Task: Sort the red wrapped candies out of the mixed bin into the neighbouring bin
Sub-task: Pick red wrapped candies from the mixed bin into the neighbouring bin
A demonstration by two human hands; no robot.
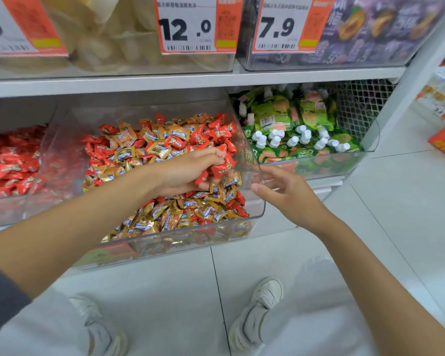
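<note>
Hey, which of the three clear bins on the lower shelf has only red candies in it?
The leftmost bin: all red wrappers. The middle bin mixes red and gold; the right bin holds green pouches.

The mixed bin (180, 242) is clear plastic. Its heap mingles red wrapped candies (217, 132), which bear small white and gold marks, with gold wrapped candies (162, 150) that carry blue-and-white bands and orange patches. The neighbouring bin (0, 211), also clear, is filled with red flecked with white. On the other side, green pouches (311, 111) printed with pink fruit have white caps (275, 141). Behind them a dark mesh panel (360, 106) makes a diamond lattice. The price tags (188, 24) are white with black numerals, orange-red edging and a yellow-green strip. Above, purple packets (370, 27) show orange fruit halves. The floor tiles (396, 201) are white with thin dark seams, and the shoes (266, 294) are off-white.
</note>
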